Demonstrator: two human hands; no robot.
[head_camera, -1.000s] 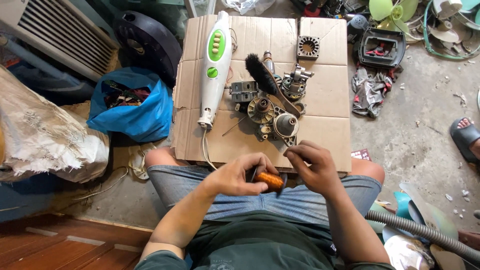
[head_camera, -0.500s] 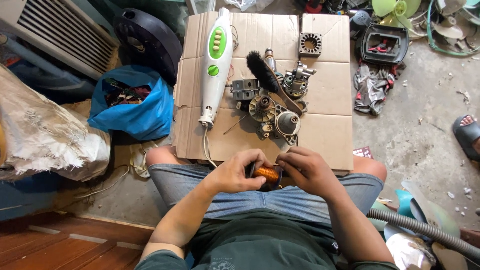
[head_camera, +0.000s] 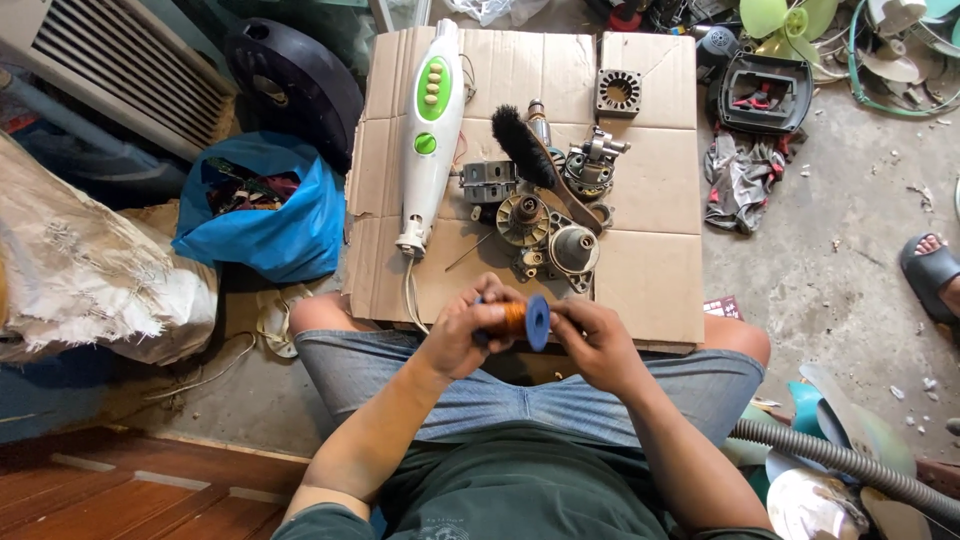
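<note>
I sit on the floor with a spool of copper wire (head_camera: 518, 320) held over my lap; its end flange is blue. My left hand (head_camera: 462, 332) wraps around the spool's left end. My right hand (head_camera: 592, 342) pinches at the blue flange from the right side. Just beyond my hands lies a flattened cardboard sheet (head_camera: 655, 250) carrying a white and green appliance handle (head_camera: 430, 130), a black brush (head_camera: 522, 145) and several metal motor parts (head_camera: 548, 225).
A blue bag of scraps (head_camera: 268, 210) and a torn white sack (head_camera: 90, 270) lie at the left. A black fan cover (head_camera: 295, 85) sits behind them. A grey rag (head_camera: 740, 180), black housing (head_camera: 765, 95), another person's sandalled foot (head_camera: 930, 270) and a grey hose (head_camera: 840, 460) are at the right.
The spool has turned in my hands so its blue flange now faces the camera. My hands have shifted slightly; the things on the cardboard stay put.
</note>
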